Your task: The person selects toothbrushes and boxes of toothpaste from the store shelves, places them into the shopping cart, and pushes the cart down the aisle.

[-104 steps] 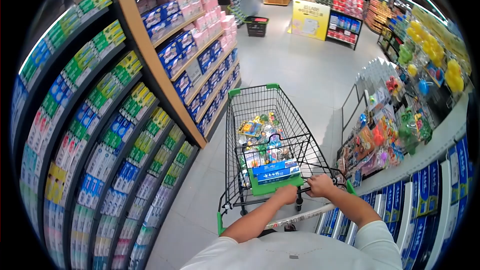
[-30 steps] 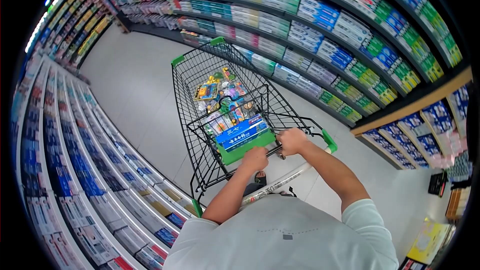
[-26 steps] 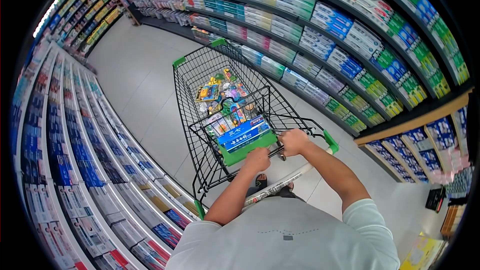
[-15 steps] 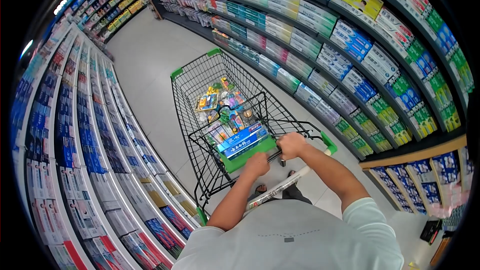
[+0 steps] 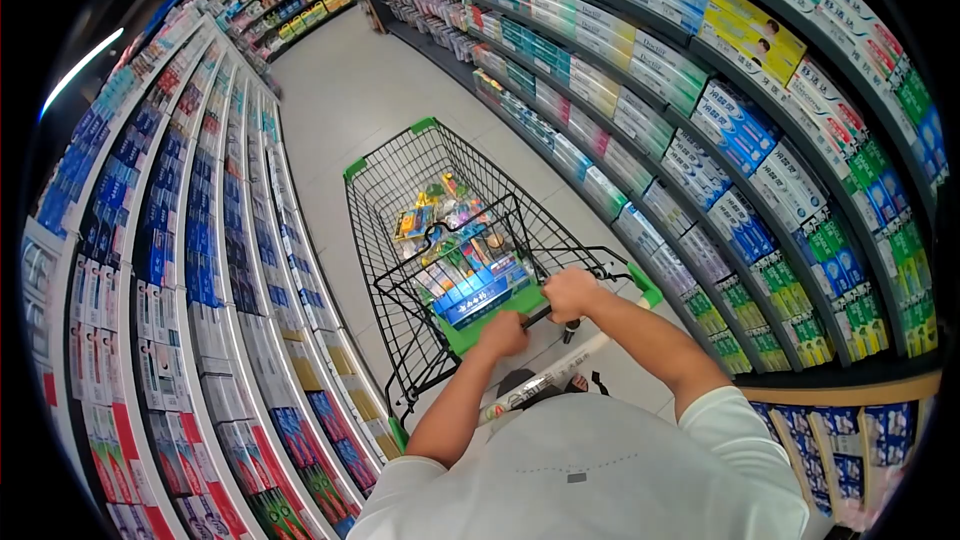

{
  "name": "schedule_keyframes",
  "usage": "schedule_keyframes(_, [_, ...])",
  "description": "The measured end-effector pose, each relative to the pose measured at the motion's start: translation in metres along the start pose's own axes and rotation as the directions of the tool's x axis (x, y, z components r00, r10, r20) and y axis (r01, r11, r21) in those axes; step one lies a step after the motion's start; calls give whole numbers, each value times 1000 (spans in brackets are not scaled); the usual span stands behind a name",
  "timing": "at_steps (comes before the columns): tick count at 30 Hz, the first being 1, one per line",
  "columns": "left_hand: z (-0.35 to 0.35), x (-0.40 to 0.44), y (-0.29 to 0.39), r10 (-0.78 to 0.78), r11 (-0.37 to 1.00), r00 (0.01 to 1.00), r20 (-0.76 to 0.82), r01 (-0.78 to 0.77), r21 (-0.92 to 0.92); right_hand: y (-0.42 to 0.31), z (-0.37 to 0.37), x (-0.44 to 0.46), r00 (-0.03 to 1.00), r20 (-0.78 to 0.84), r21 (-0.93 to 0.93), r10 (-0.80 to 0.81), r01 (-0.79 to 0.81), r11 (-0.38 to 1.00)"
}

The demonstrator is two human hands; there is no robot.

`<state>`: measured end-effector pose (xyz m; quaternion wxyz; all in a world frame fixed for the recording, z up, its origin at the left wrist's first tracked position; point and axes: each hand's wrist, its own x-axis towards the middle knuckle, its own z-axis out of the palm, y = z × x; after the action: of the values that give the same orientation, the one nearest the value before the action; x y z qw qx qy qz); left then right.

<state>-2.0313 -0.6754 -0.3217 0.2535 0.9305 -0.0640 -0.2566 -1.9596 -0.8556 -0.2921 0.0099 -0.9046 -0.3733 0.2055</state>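
A black wire shopping cart (image 5: 365, 230) with green corners stands in front of me. My left hand (image 5: 503, 334) is closed on the dark bar at the rear of the basket, beside the green panel (image 5: 475, 336). Higher up and to the right, my right hand (image 5: 573, 294) is wrapped round the same bar. Several colourful packages (image 5: 450, 215) lie in the basket, and a blue box (image 5: 482, 292) rests against the green panel. The pale push handle (image 5: 550, 376) crosses under my forearms, close to my shirt.
Shelves of boxed toothpaste (image 5: 640, 70) curve along the right. Another shelf of blue, white and red boxes (image 5: 200, 260) runs along the left. Grey tiled floor (image 5: 345, 70) stretches between them to yellow packages (image 5: 315, 5) at the far end. A wooden-edged shelf (image 5: 850, 395) stands at lower right.
The view has swung round from the open area into the aisle, and the cart points further along it. Both hands have stayed on the bar. The black basket has left the view.
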Motion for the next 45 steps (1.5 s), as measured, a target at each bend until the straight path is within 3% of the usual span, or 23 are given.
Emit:
schedule_keyframes(8, [-11, 9, -2, 4, 999, 999, -38, -5, -34, 10, -13, 16, 998, 19, 3, -55, 55, 999])
schedule_keyframes(10, [-18, 16, -3, 28, 999, 993, -111, -30, -24, 17, -17, 28, 997, 10, -6, -78, 78, 997])
schedule_keyframes(13, [-38, 33, 0, -60, 998, 998, -1, 60, 13, 25, -32, 44, 997, 50, -8, -62, 62, 998])
schedule_keyframes(27, [-123, 134, -55, -15, 1000, 997, -70, 14, -16, 78, -72, 174, 994, -1, -93, -114, 113, 989])
schedule_keyframes(40, [-202, 203, -100, 24, 1000, 1000, -17, -25, -17, 97, -123, 266, 995, -21, -101, -93, 91, 991])
schedule_keyframes(45, [-235, 219, -111, -25, 1000, 1000, 5, 25, 14, 102, -137, 300, 991, -56, -96, -120, 114, 989])
